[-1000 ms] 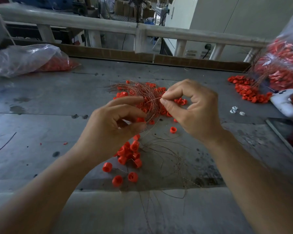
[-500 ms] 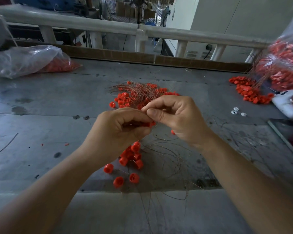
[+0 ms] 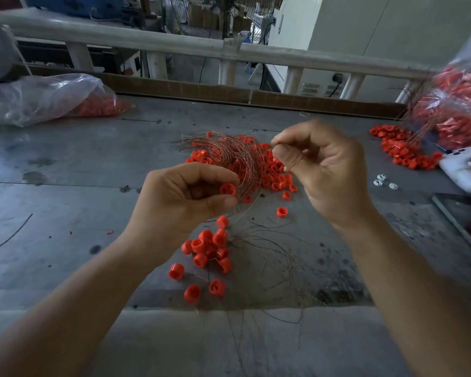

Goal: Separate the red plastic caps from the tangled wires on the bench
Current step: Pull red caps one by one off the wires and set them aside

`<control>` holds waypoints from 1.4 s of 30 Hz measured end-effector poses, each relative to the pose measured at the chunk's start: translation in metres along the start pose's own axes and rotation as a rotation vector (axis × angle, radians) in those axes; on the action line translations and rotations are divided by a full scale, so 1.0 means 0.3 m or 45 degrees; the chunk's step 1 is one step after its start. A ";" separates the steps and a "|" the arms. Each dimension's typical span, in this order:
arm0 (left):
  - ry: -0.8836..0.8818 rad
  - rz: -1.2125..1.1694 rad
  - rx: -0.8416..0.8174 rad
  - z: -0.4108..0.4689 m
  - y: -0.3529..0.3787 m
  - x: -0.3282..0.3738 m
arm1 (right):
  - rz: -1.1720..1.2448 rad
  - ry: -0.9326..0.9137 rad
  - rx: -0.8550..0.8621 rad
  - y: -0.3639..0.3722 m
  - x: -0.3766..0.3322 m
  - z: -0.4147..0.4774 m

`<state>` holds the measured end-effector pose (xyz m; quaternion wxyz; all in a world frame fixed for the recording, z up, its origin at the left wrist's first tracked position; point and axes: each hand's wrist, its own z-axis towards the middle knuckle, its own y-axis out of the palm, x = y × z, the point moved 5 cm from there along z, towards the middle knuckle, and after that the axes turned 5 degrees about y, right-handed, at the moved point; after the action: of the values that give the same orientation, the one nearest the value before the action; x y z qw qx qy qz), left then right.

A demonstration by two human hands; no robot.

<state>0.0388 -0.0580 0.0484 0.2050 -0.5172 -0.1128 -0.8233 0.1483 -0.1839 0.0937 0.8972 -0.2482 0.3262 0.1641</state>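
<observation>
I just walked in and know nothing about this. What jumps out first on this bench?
Bright red caps lie scattered mid-bench, with more snarled in a coppery wire tangle behind them. The left hand pinches a single cap while the right hand pinches a wire strand. A left bag and a right bag hold more red pieces.

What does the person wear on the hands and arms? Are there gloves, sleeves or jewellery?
Nothing is worn. The left hand and right hand have no gloves and no rings; the left forearm and right forearm are bare, with no sleeve, watch or bracelet in view.
</observation>
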 end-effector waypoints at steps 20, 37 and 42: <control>-0.027 -0.078 0.060 0.006 -0.002 0.002 | -0.136 0.073 -0.201 0.057 -0.023 -0.029; -0.042 -0.216 0.063 0.003 -0.012 -0.002 | -0.213 0.096 -0.266 0.069 -0.020 -0.034; -0.081 -0.292 0.015 0.000 -0.007 -0.003 | -0.234 0.098 -0.257 0.059 -0.023 -0.031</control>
<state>0.0383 -0.0561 0.0476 0.1087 -0.5257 -0.1825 -0.8237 0.1305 -0.1754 0.0860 0.8658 -0.3722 0.3181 0.1034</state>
